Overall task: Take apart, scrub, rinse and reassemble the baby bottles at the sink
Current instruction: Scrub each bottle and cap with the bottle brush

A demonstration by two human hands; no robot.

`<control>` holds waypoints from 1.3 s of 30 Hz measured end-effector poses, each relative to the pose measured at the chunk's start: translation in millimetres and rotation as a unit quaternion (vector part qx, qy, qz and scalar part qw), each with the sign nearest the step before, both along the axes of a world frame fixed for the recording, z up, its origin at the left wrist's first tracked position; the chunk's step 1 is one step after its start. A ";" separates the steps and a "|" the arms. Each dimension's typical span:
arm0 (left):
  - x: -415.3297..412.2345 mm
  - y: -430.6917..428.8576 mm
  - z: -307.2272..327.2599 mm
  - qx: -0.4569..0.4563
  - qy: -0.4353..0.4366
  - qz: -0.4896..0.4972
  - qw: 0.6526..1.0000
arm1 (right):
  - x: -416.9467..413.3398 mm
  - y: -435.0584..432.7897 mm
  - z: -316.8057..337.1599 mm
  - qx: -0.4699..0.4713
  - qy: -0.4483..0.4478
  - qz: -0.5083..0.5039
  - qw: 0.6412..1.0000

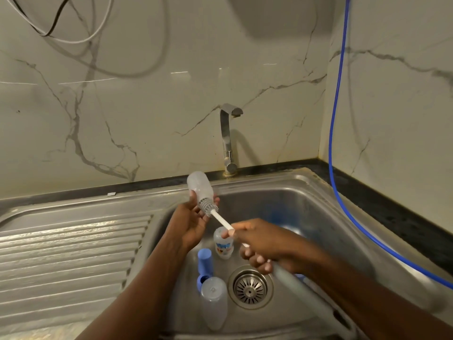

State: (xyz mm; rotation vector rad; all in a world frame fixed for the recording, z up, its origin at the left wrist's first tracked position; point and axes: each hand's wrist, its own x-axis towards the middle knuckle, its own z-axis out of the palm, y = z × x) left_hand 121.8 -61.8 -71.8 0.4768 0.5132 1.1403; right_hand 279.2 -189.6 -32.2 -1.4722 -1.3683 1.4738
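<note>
Hands: left hand [193, 224], fingers curled round a clear bottle [199, 186], held over the sink [331, 217], base up and away, mouth toward the right hand [259, 244]. Right hand grips the brush [221, 220] handle, bristles at the mouth, shaft along the bottle's long axis.

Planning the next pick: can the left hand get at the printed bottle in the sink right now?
Probably not yet. The left hand grips the frosted bottle, so it is occupied. The printed bottle lies close below, partly under the brush held by the right hand.
</note>
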 end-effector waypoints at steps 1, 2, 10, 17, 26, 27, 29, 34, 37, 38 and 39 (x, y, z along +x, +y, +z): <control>-2.5 0.4 2.0 0.005 -0.031 -0.009 0.999 | 4.1 0.2 5.4 -0.044 0.079 0.014 0.996; -3.6 0.8 3.7 0.012 -0.044 -0.008 0.999 | 8.4 0.2 10.2 -0.068 0.123 0.028 0.990; -14.5 9.7 -11.0 0.027 0.078 0.113 0.990 | 39.6 -4.4 24.0 -0.028 0.036 0.011 0.999; 2.2 6.6 -15.9 0.139 0.219 0.025 0.965 | 75.5 16.5 -0.3 0.125 -0.325 -0.124 0.929; 28.5 -12.1 -25.1 0.267 0.448 -0.085 0.849 | 102.6 31.3 -11.2 0.063 -0.239 -0.167 0.954; 31.3 -13.8 -26.7 0.268 0.450 -0.098 0.846 | 103.7 31.9 -11.8 0.062 -0.234 -0.166 0.956; 37.7 -19.3 -29.8 0.268 0.447 -0.119 0.845 | 105.4 33.1 -12.5 0.062 -0.227 -0.166 0.958; 53.6 -24.4 -25.0 0.298 0.445 -0.123 0.836 | 108.8 38.0 -16.4 0.066 -0.212 -0.179 0.958; 54.8 -17.1 -15.6 0.282 0.397 -0.105 0.867 | 109.2 42.5 -23.8 0.077 -0.190 -0.192 0.960; 55.4 -15.2 -14.3 0.281 0.401 -0.096 0.867 | 108.6 44.1 -26.4 0.081 -0.179 -0.198 0.960; 57.0 -13.7 -14.8 0.283 0.414 -0.086 0.861 | 107.8 46.0 -29.5 0.082 -0.168 -0.202 0.961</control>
